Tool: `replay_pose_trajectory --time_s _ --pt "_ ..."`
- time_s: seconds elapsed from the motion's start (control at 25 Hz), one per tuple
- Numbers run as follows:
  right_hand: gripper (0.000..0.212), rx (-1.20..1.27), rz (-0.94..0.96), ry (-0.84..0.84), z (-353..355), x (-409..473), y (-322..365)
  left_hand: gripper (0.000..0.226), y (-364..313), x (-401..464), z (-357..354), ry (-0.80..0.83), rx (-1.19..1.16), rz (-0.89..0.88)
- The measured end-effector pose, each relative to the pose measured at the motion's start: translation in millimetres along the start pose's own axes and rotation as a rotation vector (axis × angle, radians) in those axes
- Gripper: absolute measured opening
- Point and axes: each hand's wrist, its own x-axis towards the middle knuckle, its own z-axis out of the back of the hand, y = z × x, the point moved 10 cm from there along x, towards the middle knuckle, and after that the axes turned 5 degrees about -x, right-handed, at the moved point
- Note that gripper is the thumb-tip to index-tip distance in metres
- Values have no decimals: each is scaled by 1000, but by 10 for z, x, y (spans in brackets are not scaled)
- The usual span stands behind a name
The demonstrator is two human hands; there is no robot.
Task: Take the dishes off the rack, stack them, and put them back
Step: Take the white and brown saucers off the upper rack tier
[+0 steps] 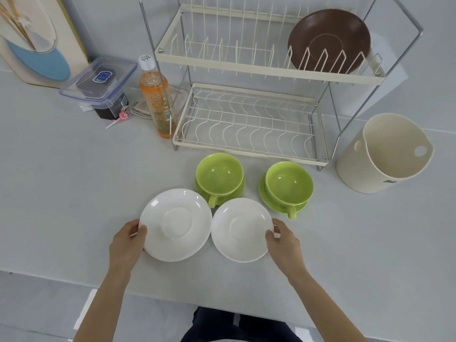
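1. I viewed a pale grey countertop [61,193] bearing a two-tier cream wire dish rack [259,77].
2. My left hand [127,243] pinched the larger round white saucer [176,224] at its rim; my right hand [283,239] pinched the smaller round white saucer [241,229].
3. Two green cups on green saucers [287,186] stood behind; a brown plate [329,40] remained upright in the upper tier.

Pale grey table [61,193] has two white saucers [176,224] at the fingertips, green cups on saucers [219,180] beyond them, then rack [251,124], bottle [158,99], tub [385,154].
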Motion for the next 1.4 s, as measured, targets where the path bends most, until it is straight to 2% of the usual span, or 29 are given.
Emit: replay_pose_trajectory --time_s 0.16,0.28,0.64,0.8,1.0,1.12,1.2,1.28,1.4 --pt "42 -326 63 54 29 -84 96 37 -248 -82 -5 -12 203 -131" --pt "48 -412 134 61 120 -170 222 40 -511 -129 -28 -22 276 -254" --pt "39 -241 472 -29 950 -219 1179 32 -2209 -515 -462 56 231 -707" --pt "36 -170 657 -167 1650 -238 1851 31 -3139 -789 -710 99 220 -938" --pt "37 -143 710 -358 2490 -17 2511 33 -4070 -1033 -1129 192 236 -1109" --pt "42 -207 648 -349 2745 363 2744 35 -4433 -969 -1483 245 301 -1114" --pt "44 -358 565 -351 2825 688 2836 36 -4583 -846 -1763 277 368 -1073" --pt "44 -494 489 -358 2864 989 2860 39 -4652 -689 -2058 316 459 -997" --pt "44 -552 375 -304 2850 1345 2779 44 -4617 -445 -2441 358 596 -859"
